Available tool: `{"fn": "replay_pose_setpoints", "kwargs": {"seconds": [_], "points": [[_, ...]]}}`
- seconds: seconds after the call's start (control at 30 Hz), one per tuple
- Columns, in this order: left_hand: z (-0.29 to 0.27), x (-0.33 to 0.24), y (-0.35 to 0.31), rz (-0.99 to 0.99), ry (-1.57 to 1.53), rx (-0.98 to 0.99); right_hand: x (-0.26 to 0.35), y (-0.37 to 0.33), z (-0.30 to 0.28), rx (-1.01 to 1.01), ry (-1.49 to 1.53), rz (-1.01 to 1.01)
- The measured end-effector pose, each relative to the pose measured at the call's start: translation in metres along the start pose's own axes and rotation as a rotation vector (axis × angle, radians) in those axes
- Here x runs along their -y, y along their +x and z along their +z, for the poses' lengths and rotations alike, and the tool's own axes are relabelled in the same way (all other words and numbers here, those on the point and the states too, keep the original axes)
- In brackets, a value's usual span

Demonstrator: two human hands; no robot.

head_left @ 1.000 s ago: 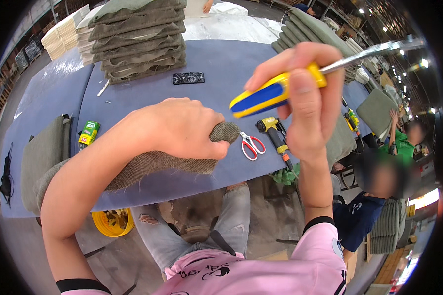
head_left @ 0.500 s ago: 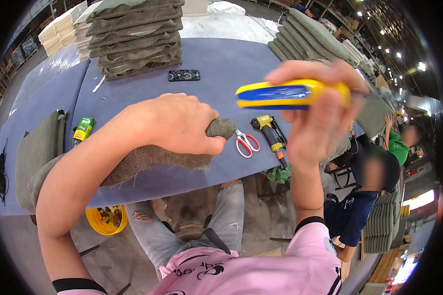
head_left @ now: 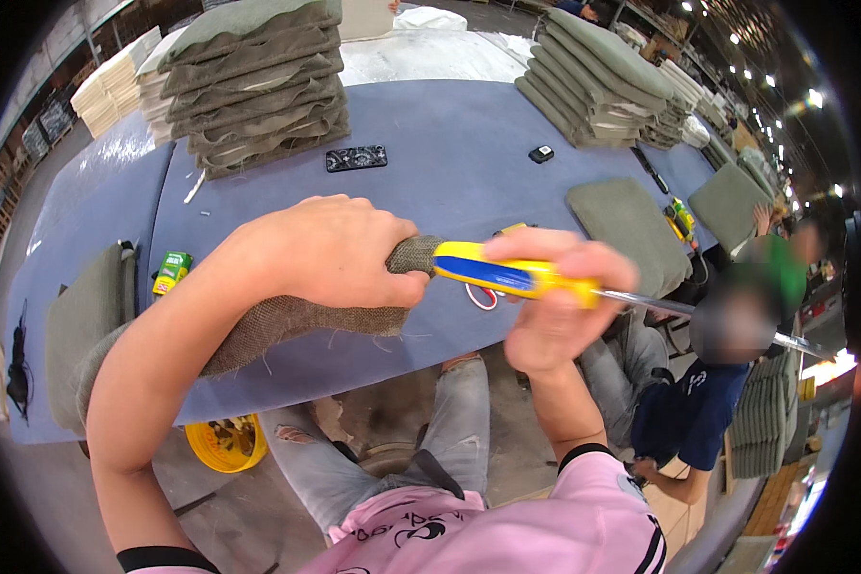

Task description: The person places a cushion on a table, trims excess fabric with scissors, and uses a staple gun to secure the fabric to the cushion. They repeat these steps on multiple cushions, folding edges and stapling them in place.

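Observation:
My left hand [head_left: 340, 251] is closed over the edge of a grey-brown woven fabric piece [head_left: 306, 330], its frayed border hanging toward me. My right hand [head_left: 560, 297] is wrapped round a screwdriver [head_left: 483, 268] with a yellow and blue handle. Its long metal shaft points off to the right, and the handle's butt end meets or nearly meets the fabric end beside my left fingers. Scissors with red handles [head_left: 482, 298] lie below the screwdriver, partly covered. Only a small yellow bit of the nail gun shows behind my right hand.
Stacks of grey-green cushions [head_left: 253, 81] stand on the blue table [head_left: 430, 115], with another stack [head_left: 593, 81] at far right. A phone [head_left: 357, 159], a green box [head_left: 171, 273] and a single cushion [head_left: 627, 230] lie around. A yellow bucket [head_left: 222, 459] stands below. Co-workers [head_left: 679, 411] are at right.
My right hand has come down and left with the screwdriver, bringing its butt end to the fabric. My left hand keeps its grip. The view has shifted slightly, showing more of the table's right side.

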State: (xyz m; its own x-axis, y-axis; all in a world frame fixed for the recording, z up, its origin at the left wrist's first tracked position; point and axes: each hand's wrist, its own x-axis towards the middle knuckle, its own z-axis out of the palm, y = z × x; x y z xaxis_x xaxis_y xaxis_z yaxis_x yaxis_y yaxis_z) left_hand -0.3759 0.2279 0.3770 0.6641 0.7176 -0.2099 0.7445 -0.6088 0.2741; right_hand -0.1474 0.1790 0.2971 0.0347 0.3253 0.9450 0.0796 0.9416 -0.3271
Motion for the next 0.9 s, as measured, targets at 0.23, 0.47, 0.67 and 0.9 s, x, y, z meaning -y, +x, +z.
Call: {"fn": "replay_pose_setpoints", "kwargs": {"seconds": [0.23,0.47,0.67,0.9], "points": [[-0.007,-0.007,0.001,-0.019,-0.002,0.03,-0.007,-0.012,0.0,-0.072,-0.028,0.056],[-0.006,-0.01,-0.001,-0.024,0.003,0.047,-0.016,-0.03,0.0,-0.342,0.105,0.181],[-0.007,-0.017,-0.006,-0.038,-0.007,0.03,-0.024,-0.049,0.01,-0.595,0.296,0.286],[-0.02,-0.013,0.023,-0.007,-0.05,0.08,-0.07,-0.072,-0.014,-0.284,-0.007,0.678]]}}
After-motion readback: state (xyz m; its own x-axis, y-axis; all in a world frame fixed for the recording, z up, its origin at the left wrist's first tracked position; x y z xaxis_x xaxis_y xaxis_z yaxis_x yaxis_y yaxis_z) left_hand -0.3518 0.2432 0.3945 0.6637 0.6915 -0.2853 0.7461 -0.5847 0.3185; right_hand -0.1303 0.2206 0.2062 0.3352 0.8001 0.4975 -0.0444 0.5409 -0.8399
